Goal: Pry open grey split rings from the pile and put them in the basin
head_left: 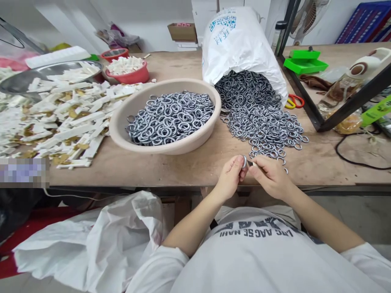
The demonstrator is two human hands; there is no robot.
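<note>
My left hand [229,176] is closed, pinching a grey ring [244,162] upright between thumb and fingers just above the table's front edge. Close beside it, my right hand [271,176] grips a small tool with a dark, blade-like tip [250,163] that points at the ring. Most of that tool is hidden in the fingers, so its kind is unclear. Beyond the hands lies a loose heap of grey rings [262,126], spilling from the mouth of a white sack [235,44]. A beige basin [165,149] full of similar rings stands to the left.
White strips and flat yellowish pieces [67,118] are piled at the left, near a metal bowl [97,67] and a red bowl [137,77]. A black metal frame [319,122], scissors [295,101] and a bottle [342,87] are at right. A white bag [100,240] hangs below the table.
</note>
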